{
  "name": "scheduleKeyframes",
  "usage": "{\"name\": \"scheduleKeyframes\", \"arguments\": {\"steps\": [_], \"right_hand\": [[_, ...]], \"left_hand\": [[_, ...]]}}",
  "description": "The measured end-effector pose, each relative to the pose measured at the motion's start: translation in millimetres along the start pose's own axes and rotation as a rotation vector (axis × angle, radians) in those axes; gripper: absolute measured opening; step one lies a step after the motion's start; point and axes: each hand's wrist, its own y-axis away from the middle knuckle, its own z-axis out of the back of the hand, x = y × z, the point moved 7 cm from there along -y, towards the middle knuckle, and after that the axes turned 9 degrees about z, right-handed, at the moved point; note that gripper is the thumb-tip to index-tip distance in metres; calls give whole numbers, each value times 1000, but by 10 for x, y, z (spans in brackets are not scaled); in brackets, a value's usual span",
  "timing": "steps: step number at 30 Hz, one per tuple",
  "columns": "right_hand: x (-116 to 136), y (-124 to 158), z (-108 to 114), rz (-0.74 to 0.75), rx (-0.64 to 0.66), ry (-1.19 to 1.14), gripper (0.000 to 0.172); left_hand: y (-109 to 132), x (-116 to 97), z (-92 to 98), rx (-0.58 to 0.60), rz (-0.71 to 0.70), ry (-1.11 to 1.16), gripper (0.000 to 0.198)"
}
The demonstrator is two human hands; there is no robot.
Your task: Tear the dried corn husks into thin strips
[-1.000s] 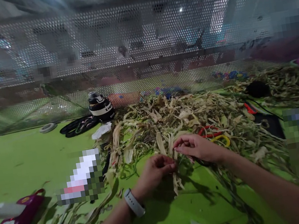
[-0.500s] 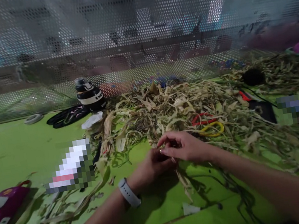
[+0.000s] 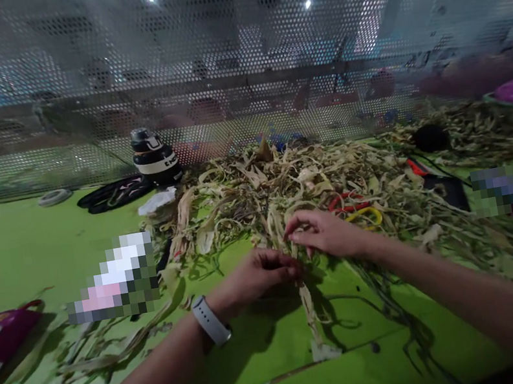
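Observation:
Over the green table my left hand (image 3: 264,270), with a white watch band (image 3: 210,319) on its wrist, pinches a pale dried leaf strip (image 3: 308,306) between thumb and fingers. The strip's lower end hangs below that hand, down the table. Just above and to the right, my right hand (image 3: 325,231) is closed with curled fingers on the strip's upper part. Its exact grip is partly hidden. Behind both hands lies a wide heap of dried leaves (image 3: 236,189). Red-handled scissors (image 3: 349,202) and a yellow loop handle (image 3: 371,217) rest at the heap's near right.
A black and white bottle (image 3: 157,162) stands at the back left beside a black pouch (image 3: 112,193) and a tape roll (image 3: 54,197). Magenta devices (image 3: 5,335) lie at both sides. A perforated screen (image 3: 234,58) rises behind the table. Green stems (image 3: 405,318) trail at right.
My hands, together half a second ago, have come slightly apart, the right one higher. More of the dried leaf strip shows between and below them. The view has shifted slightly.

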Motion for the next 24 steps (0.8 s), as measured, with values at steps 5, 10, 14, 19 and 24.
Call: {"name": "scheduleKeyframes", "arguments": {"steps": [5, 10, 14, 19, 24], "right_hand": [[-126, 83, -183, 18, 119, 71, 17], [-103, 124, -242, 120, 198, 192, 29], [-105, 144, -243, 165, 197, 202, 35], [-125, 150, -244, 162, 192, 216, 36], [-112, 150, -237, 180, 167, 249, 30]], "left_hand": [[-31, 23, 38, 28, -51, 1, 18], [-24, 49, 80, -3, 21, 27, 20], [-9, 59, 69, 3, 81, 40, 19], [5, 30, 60, 27, 49, 21, 18], [77, -114, 68, -29, -80, -212, 16]]}}
